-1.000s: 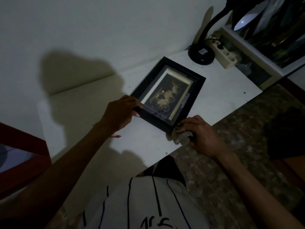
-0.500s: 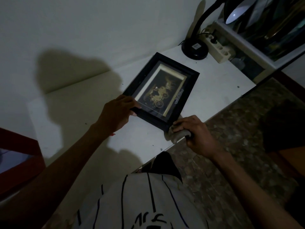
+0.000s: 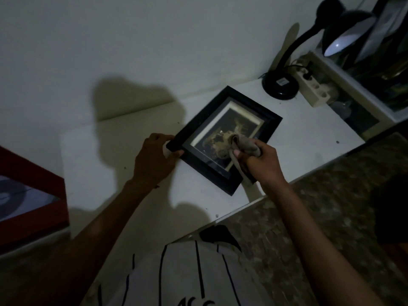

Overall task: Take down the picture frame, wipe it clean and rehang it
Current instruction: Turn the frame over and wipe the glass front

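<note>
Picture frame (image 3: 223,138), black with a pale mat around a dark and gold image, lies flat and turned at an angle on a white desk (image 3: 106,164), in the middle of the top with its lowest corner close to the front edge. The left hand (image 3: 154,160) grips the frame's left corner, fingers curled around it, pinning it down. The right hand (image 3: 262,162) clenches a grey cloth (image 3: 242,147) and presses it on the glass near the frame's lower right side.

To wipe well, firm left-hand pressure with short strokes running toward the back wall would likely keep the frame from sliding off the front edge.

Bare desk lies left of the frame. At the back right corner stand a black lamp (image 3: 280,85) and a power strip (image 3: 313,89), limiting room there.
</note>
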Motion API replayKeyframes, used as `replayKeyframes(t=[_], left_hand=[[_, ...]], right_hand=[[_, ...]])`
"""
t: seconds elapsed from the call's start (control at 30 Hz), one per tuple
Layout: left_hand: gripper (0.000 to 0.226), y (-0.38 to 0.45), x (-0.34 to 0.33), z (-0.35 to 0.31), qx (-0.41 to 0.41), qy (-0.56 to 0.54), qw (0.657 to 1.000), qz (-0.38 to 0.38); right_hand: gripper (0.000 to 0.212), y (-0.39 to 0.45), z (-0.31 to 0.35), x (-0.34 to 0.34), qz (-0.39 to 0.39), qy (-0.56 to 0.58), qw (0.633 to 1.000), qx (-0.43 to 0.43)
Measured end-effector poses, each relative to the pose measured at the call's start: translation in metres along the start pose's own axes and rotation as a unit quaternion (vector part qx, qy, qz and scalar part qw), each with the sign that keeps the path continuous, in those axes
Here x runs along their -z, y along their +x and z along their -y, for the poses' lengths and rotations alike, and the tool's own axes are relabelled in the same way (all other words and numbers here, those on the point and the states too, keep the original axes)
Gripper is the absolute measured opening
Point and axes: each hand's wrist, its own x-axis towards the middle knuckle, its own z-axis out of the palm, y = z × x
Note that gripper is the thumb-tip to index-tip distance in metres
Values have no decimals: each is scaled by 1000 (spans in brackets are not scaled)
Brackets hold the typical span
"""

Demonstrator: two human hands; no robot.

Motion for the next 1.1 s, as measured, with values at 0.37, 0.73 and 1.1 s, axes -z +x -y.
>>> replayKeyframes(t=[0.37,0.73,1.1], left_hand=[[70,4,-15,-17,249,-103,963,-27],[46,23,-14,-26,294,-93,946,-96],[43,23,-7,-17,274,-154,948,-54]], right_hand=[[28,67,27,-36,179,-9,981,-72],[70,100,33,-86,305,-82,943,103],[78,97,27,-77,367,-158,888,227]])
